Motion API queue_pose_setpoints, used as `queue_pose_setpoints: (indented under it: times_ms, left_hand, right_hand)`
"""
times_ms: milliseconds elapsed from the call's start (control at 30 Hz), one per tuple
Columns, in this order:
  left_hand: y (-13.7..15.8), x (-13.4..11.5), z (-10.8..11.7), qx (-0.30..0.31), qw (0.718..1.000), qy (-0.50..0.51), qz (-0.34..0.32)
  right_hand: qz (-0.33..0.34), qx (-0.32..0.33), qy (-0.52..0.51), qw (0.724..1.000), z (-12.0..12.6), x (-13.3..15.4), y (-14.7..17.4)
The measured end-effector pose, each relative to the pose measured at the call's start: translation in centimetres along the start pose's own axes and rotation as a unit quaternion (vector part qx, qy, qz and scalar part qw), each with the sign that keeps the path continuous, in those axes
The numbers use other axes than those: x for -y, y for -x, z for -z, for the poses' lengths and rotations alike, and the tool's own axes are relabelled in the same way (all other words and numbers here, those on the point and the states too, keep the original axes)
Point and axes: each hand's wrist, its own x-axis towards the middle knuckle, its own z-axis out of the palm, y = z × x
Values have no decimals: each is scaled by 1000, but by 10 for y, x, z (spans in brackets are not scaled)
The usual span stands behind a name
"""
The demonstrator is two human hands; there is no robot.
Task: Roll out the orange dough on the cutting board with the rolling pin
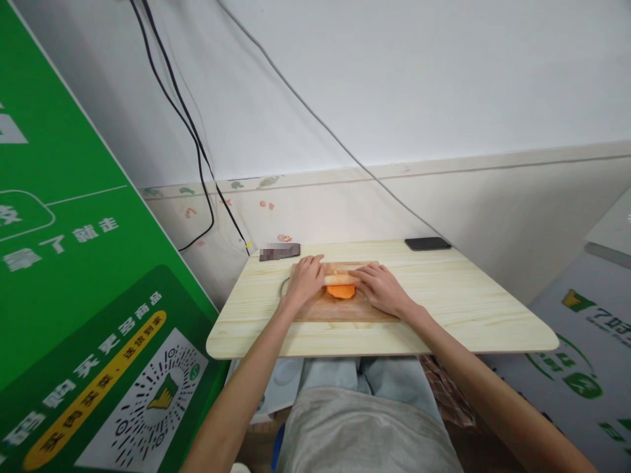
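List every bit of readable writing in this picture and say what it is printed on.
"拿了就走": white, on the green board at left, its first character blurred.
Yellow band and white line beside the QR code on the same board: Chinese text, too blurred to read.
Grey board at right: starts with "7", the rest blurred.
Dark object at the table's back edge: blurred out, unreadable.
Phone: no text visible.

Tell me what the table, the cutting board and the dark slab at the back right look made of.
The table looks like pale wood or wood-look laminate: light grain lines, a smooth matte top, rounded corners. The cutting board under the hands looks like darker brown wood, matte. The slab looks like a phone, glossy black glass or plastic; too small to be sure.
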Motion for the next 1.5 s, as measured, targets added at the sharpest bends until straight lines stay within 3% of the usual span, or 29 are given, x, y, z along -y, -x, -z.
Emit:
queue_pose_setpoints:
  times_ms: [133,367,600,733,1167,1500]
  left_hand:
    - [-5,-1,3,76,994,-72,-11]
    - [-20,1,6,147,979,-114,-81]
    - [-22,-3,3,145,980,-134,-30]
    - [-19,-6,3,154,978,-140,-3]
    - [12,-18,10,100,981,-163,-19]
    - [32,-21,12,69,989,-126,-29]
  right_hand:
    - [-31,30,11,999,6,1,-11]
    - [-48,97,85,990,11,-1,-35]
    - [-156,111,121,974,-4,7,-33]
    - [-186,126,152,962,-7,14,-29]
    - [-189,68,153,968,-8,34,-11]
    - [-169,22,152,974,-8,47,2]
